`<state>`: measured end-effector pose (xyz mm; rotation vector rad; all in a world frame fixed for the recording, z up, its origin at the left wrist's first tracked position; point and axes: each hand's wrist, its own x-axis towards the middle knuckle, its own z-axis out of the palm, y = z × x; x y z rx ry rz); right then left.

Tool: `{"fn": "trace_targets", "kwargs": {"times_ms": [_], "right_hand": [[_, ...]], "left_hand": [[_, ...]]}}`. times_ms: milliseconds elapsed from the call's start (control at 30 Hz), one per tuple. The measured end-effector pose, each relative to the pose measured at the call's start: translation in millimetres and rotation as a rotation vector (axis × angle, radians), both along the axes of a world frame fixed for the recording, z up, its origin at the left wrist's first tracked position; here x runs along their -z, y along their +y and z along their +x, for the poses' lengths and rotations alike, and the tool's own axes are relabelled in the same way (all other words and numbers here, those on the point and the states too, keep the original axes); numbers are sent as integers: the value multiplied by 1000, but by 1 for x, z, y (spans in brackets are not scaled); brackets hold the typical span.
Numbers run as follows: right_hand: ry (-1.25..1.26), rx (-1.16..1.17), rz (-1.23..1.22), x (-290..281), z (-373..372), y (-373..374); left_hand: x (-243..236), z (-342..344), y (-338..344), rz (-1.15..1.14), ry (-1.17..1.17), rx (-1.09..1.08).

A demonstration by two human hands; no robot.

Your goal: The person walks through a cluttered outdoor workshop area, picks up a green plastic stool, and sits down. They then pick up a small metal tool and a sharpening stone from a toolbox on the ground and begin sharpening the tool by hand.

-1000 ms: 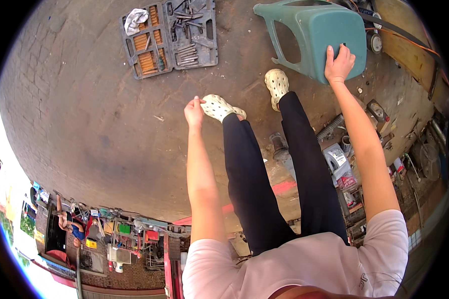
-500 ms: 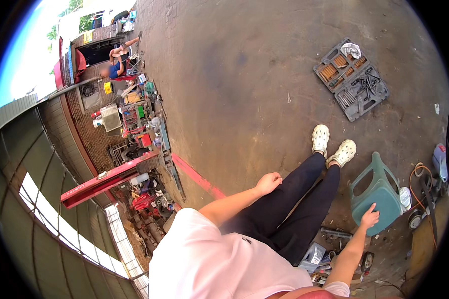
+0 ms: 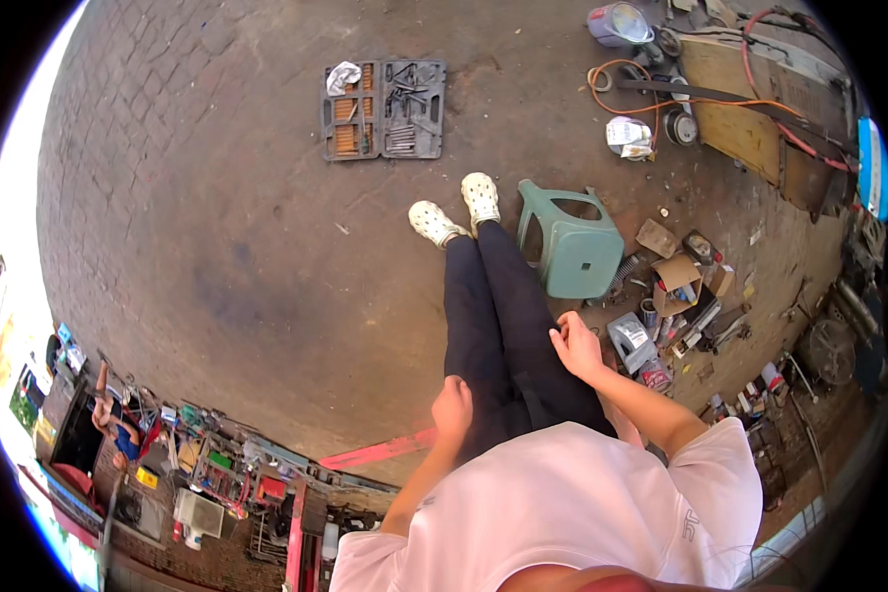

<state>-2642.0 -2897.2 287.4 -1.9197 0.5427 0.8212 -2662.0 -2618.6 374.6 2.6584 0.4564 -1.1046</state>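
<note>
My left hand (image 3: 453, 407) hangs beside my left thigh with its fingers curled in, and I see nothing in it. Next to my right thigh is my right hand (image 3: 576, 345), its fingers loosely apart and holding nothing. Just beyond that hand a green plastic stool (image 3: 584, 259) stands on the ground, apart from my fingers. Farther off, ahead of my pale clogs (image 3: 481, 197), a dark tool case (image 3: 379, 111) lies spread open. Orange-brown compartments and grey metal pieces fill it, and a whitish cloth (image 3: 343, 77) rests on its far left corner.
Right of the stool lie a cardboard box (image 3: 676, 281), a grey plastic jug (image 3: 631, 341) and other clutter. An orange hose (image 3: 720, 100) runs past a bucket (image 3: 619, 24) at the far right. At the lower left, a person (image 3: 123, 434) sits near crowded shelves and a red beam (image 3: 380, 450).
My right hand has come off the stool and drawn back to my thigh. The view has turned to the right. My left hand stays curled near my left leg.
</note>
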Motion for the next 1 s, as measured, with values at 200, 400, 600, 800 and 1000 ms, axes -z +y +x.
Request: {"fn": "trace_targets", "kwargs": {"times_ms": [200,400,600,800,1000], "right_hand": [[-116,-293,-45,-19,-19,25],[-53,-129,91,-70,5,4],[43,-313,277,-151,23,-45],[65,-289,245,-146,54,-106],[55,-351,252,-96,141,-173]], "left_hand": [[3,21,24,-41,42,43],[-48,36,62,-416,290,-307],[-98,58,59,-619,370,-351],[-92,103,-6,-502,290,-230],[-68,159,-71,-477,259,-362]]}}
